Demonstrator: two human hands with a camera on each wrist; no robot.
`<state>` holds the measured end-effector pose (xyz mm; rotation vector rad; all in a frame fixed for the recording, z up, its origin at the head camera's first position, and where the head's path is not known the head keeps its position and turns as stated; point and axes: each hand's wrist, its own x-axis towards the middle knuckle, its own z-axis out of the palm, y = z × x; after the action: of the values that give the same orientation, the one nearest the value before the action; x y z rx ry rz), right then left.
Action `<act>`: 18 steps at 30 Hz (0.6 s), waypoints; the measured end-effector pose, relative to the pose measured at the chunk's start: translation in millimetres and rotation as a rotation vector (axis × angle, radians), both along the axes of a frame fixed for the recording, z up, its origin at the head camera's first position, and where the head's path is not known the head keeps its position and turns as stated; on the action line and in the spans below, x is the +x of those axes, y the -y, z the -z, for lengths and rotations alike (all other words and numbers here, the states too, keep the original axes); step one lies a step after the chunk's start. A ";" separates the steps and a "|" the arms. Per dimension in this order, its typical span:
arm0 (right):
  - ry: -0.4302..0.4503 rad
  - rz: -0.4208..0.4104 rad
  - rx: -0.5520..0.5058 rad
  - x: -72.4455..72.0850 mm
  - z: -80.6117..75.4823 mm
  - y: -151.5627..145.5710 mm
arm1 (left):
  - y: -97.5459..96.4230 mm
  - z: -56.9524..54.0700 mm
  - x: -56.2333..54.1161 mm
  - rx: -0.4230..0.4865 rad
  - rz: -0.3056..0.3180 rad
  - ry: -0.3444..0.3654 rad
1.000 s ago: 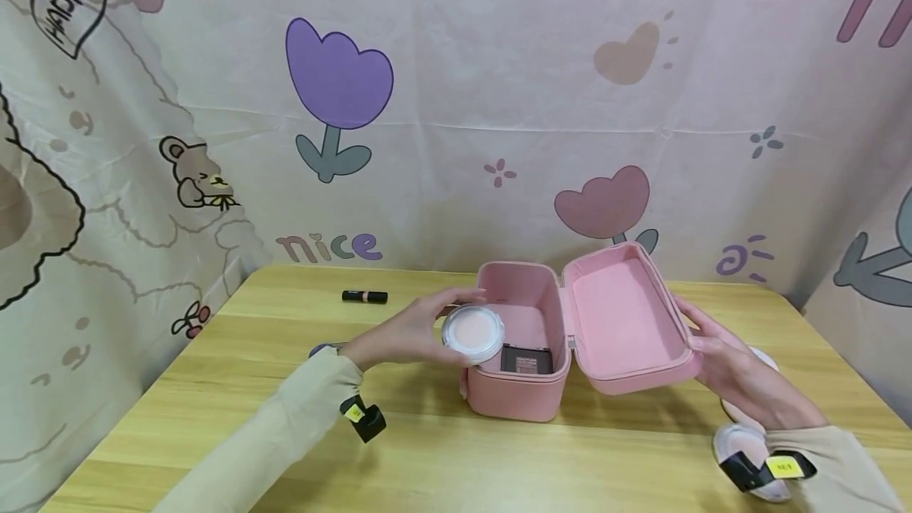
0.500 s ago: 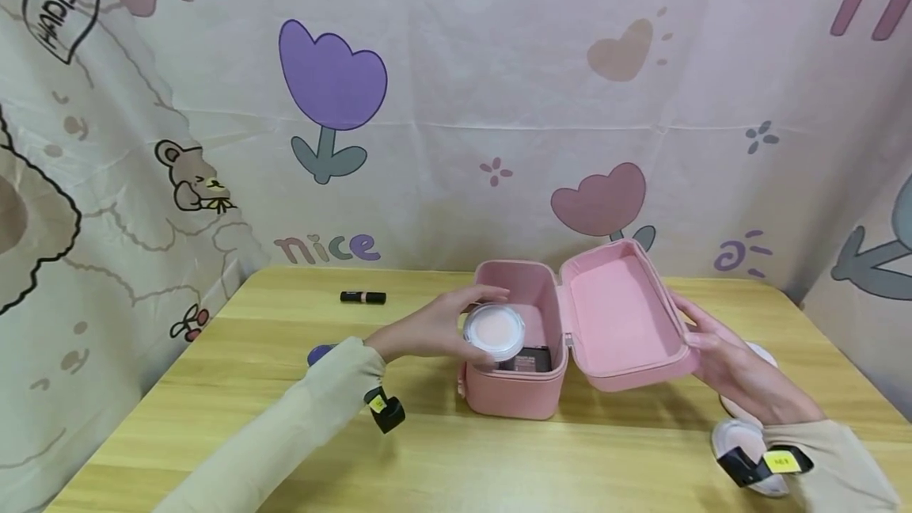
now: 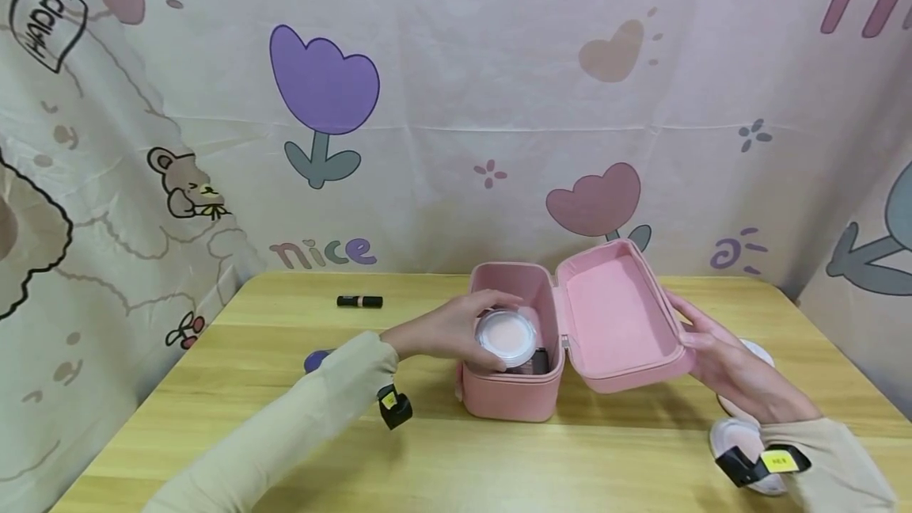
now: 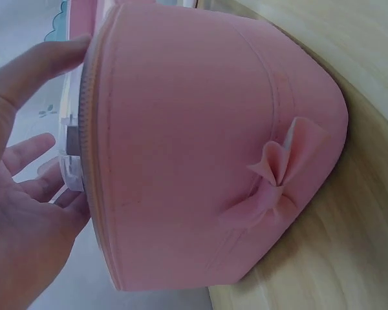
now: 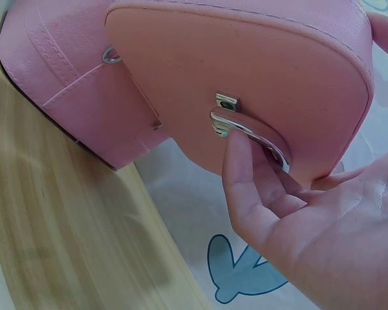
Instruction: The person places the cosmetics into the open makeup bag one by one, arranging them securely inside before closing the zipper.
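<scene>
My left hand (image 3: 456, 331) grips a round powder compact (image 3: 507, 337) with a clear rim, thumb and fingers at its edges. The compact is over the mouth of a pink makeup case (image 3: 509, 402), which stands upright on the table. Inside it lies a dark rectangular palette (image 3: 541, 361), partly hidden by the compact. In the left wrist view, a pink bow (image 4: 275, 194) decorates the case's side. My right hand (image 3: 734, 366) holds the case's lid (image 3: 620, 315) swung out to the right. In the right wrist view, its fingers curl round the lid's handle (image 5: 252, 132).
A black lipstick tube (image 3: 359, 302) lies at the back left of the wooden table (image 3: 442, 469). A purple-blue item (image 3: 316, 360) shows behind my left sleeve. Near my right wrist are another round compact (image 3: 737, 438) and a white round item (image 3: 757, 351), both partly covered. Printed cloth hangs behind.
My left hand has carried the compact rightward, from the case's left rim to over its opening, covering more of the palette. The right hand keeps holding the lid in place.
</scene>
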<state>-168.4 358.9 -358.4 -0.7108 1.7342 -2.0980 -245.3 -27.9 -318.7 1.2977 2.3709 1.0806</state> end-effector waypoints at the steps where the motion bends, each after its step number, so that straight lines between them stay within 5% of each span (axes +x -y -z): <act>1: 0.000 0.000 0.002 0.1 -0.2 0.2 | -1.2 -0.2 -0.1 -0.006 0.004 -0.013; 11: -0.008 0.027 0.022 1.8 1.8 -0.4 | -11.7 3.1 0.6 -0.038 0.014 -0.040; 18: 0.005 0.122 0.122 1.9 0.4 2.1 | -13.7 5.6 -0.7 -0.041 0.006 -0.046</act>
<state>-166.5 356.8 -358.7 -0.5776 1.9281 -2.0475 -246.0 -14.3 -324.3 1.3283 2.4081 1.0051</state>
